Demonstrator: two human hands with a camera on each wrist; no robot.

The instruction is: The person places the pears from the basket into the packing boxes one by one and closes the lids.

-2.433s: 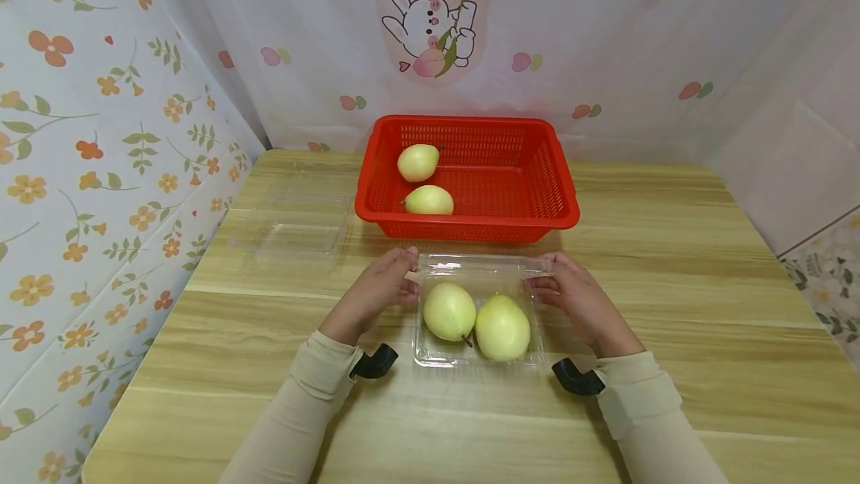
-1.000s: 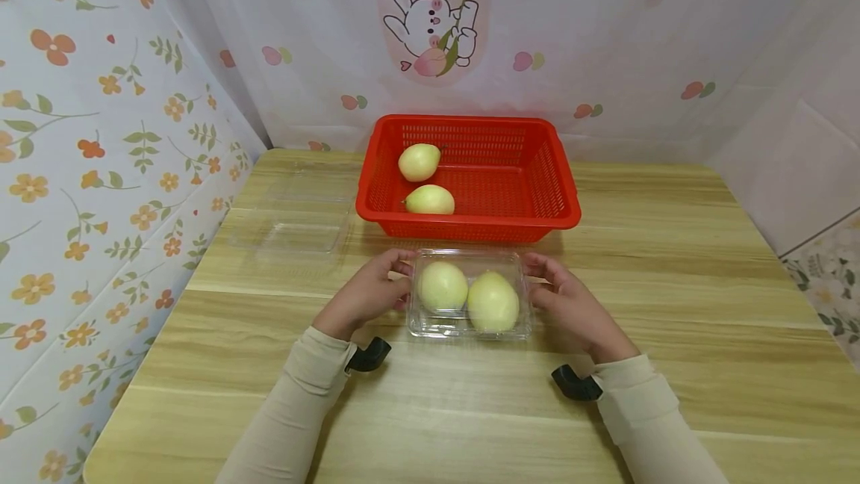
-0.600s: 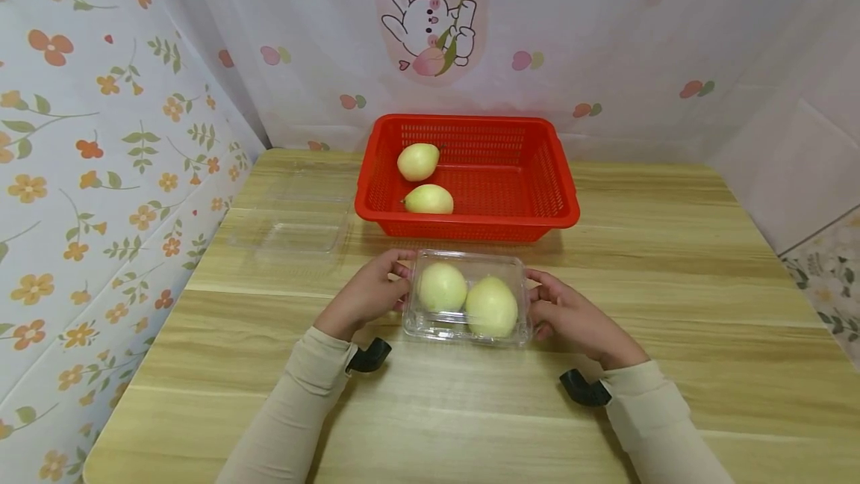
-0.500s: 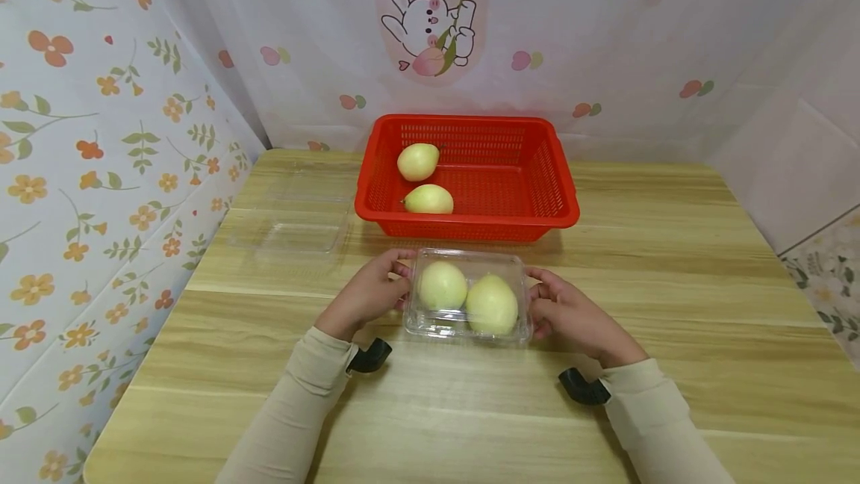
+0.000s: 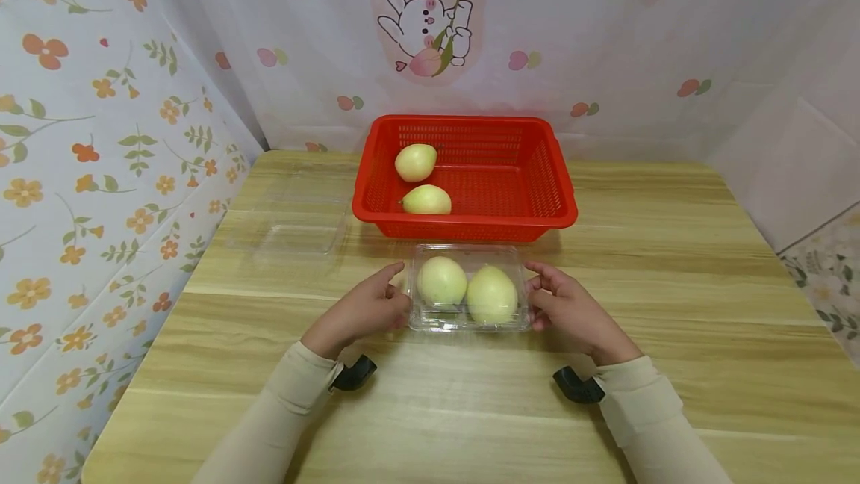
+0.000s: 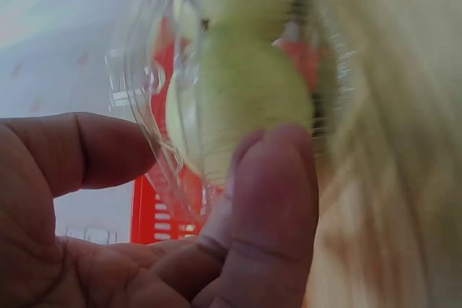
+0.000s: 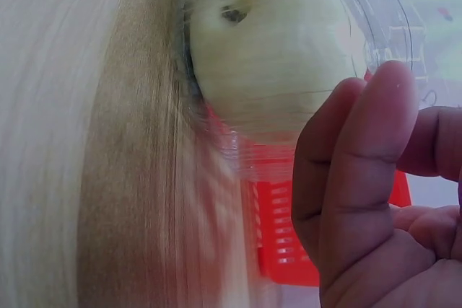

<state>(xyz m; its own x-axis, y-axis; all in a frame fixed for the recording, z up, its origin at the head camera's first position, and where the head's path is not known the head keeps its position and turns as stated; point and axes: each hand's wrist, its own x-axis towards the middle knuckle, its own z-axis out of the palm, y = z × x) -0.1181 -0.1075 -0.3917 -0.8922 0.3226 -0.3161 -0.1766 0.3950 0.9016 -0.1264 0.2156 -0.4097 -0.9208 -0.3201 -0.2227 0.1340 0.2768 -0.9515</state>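
Note:
A clear plastic clamshell box (image 5: 470, 323) with its lid down stands in front of the red basket. Inside it sit two yellow-green pears, one on the left (image 5: 441, 281) and one on the right (image 5: 493, 295). At the box's left end is my left hand (image 5: 366, 310), its index finger stretched forward and fingertips right at the clear wall. My right hand (image 5: 571, 310) is at the opposite end, fingers loosely bent and fingertips close to the wall. In the right wrist view, the right fingers (image 7: 368, 171) show no pinch on the box (image 7: 245, 156).
Behind the box, the red basket (image 5: 470, 220) holds two more pears, one at the back (image 5: 416, 162) and one at the front (image 5: 427, 200). Another clear plastic container (image 5: 295, 237) lies open on the wooden table (image 5: 457, 417) to the left. A printed curtain (image 5: 625, 43) hangs behind.
The clamshell's lid has come down over the two pears since the earliest frame. Lately the box has shifted slightly toward the basket, and my left hand has drawn back a little to the left.

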